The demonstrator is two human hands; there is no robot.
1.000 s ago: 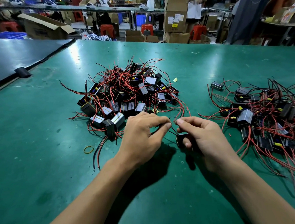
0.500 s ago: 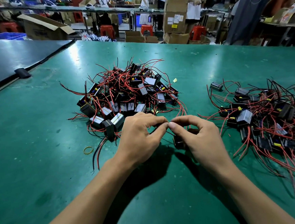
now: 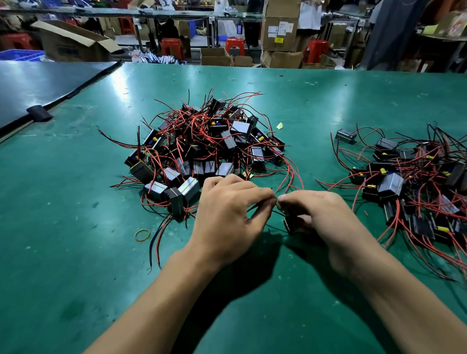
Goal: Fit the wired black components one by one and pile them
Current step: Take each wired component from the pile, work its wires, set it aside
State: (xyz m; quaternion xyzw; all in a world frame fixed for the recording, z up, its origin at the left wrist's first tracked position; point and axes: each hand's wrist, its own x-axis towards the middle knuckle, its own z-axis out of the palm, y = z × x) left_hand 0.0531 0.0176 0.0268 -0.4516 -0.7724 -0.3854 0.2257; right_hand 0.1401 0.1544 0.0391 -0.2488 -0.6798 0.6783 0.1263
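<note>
Green surface [image 3: 62, 218]: it carries everything I see; my hands work at its near middle.
Component [image 3: 289, 225]: one black block sits at 6 o'clock from the pile, on or just over the surface, mostly covered by my right hand.
Right hand [image 3: 322, 220]: the lower fingers curl round the component; thumb and forefinger pinch at its wire.
Left hand [image 3: 229, 213]: thumb and forefinger are closed on the wire, fingertips almost meeting those of the right hand.
Wire [image 3: 259, 206]: thin black leads run from the component toward 11 o'clock, into the two pinches.
Pointing: I judge the wired end faces 11 o'clock, away from me.
Long axis: I cannot tell, since only one dark corner shows past the fingers.
Pile [image 3: 205, 151]: a dense mound of blocks at 12 o'clock, several with a yellow band round them, red wires sticking out all ways.
Heap [image 3: 423, 184]: looser blocks and red wires spread at 3 o'clock, well apart from the pile.
Done: by my reading the 12 o'clock pile is the fitted stock, and it is large.
Left: this component is mid-fit and not yet piled; the 3 o'clock heap looks like many more waiting.
Rubber band [image 3: 142, 235]: a loose yellow ring lies at 9 o'clock from my left hand.
</note>
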